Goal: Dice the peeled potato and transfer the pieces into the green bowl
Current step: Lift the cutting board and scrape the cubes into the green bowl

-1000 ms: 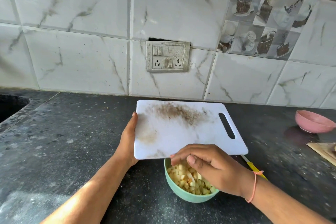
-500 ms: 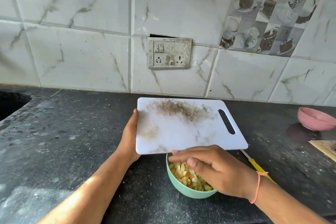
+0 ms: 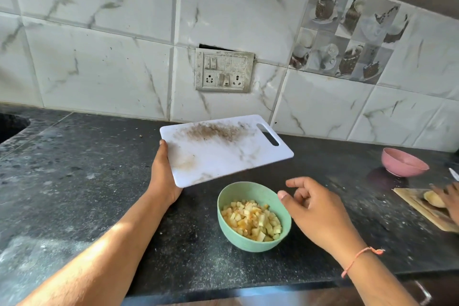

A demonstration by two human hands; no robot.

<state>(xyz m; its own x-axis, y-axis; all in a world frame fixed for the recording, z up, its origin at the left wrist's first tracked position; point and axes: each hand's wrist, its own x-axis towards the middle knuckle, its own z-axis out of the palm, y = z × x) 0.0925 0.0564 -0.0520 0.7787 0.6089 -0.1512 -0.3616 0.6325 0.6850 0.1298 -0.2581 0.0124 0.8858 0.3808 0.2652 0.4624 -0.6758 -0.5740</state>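
- The diced potato [image 3: 252, 220] lies in the green bowl [image 3: 224, 223], which stands on the counter [image 3: 74, 181] in front of you.
- Your left hand [image 3: 162, 176] grips the left edge of the white cutting board [image 3: 223, 151], tilted above the bowl; check that no piece remains, then lay it flat.
- Your right hand [image 3: 320, 216] holds nothing, fingers loosely curled beside the bowl; keep it off the rim.

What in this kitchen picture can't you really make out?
- Head view: the underside of the white cutting board faces away; the left hand's fingers are behind it.
- The wooden board is cut by the right edge, another person's hand covering what lies there.
- Lower potato pieces are buried inside the green bowl.
- The right hand is motion-blurred.
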